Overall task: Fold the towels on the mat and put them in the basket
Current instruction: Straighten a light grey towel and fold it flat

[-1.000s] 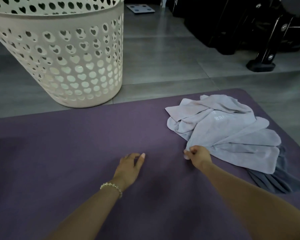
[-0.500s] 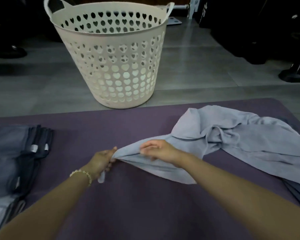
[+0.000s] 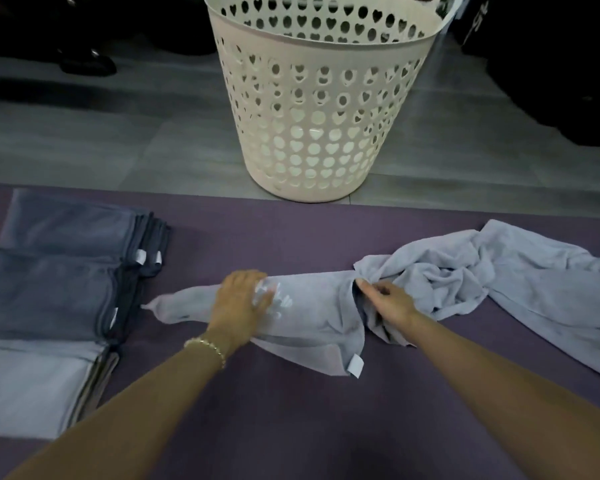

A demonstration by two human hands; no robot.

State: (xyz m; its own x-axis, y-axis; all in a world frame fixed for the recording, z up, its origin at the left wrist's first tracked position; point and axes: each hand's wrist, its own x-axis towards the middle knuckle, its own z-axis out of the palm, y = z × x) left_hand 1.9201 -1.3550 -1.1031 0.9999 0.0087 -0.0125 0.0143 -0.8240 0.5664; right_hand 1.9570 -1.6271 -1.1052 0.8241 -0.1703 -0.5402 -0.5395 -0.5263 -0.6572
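Dim, flat light; motion blur on left hand [image 3: 238, 306]; wide-angle bowing at edges.

towels [image 3: 464, 292] on mat [image 3: 291, 427], basket [image 3: 319, 109] behind

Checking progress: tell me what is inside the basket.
Through the heart holes of the basket only its own pale far wall shows, no cloth. Its floor is hidden behind the front wall.

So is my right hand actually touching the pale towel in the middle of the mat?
Touching. The head view shows the right hand pinching a fold of the pale towel, with cloth bunched against its fingers and no gap between them.
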